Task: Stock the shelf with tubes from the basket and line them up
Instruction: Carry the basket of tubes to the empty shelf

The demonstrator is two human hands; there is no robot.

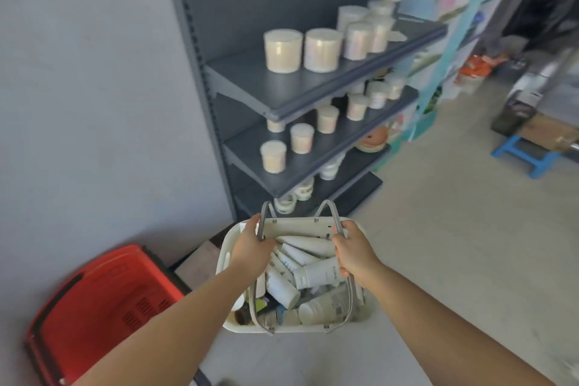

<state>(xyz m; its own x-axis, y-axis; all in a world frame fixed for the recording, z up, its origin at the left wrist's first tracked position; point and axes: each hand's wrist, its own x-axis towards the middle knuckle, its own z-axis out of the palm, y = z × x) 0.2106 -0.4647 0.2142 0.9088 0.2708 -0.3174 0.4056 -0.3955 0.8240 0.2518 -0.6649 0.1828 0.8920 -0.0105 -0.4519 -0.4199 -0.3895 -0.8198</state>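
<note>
A white basket [228,244] with two grey handles hangs in front of me, low in the view. Several white and pale tubes [319,273] lie jumbled inside it. My left hand [252,246] grips the left grey handle [266,213]. The right grey handle [335,216] is gripped by my right hand [354,252]. Ahead stands a dark grey shelf unit [282,84] with a bare stretch at the left front of its top shelf.
Round clear tubs [283,50] stand in rows on the top and middle shelves. Tape rolls [285,202] sit on a lower shelf. A red basket [103,301] lies on the floor at my left. A blue stool [526,153] and boxes stand at the right.
</note>
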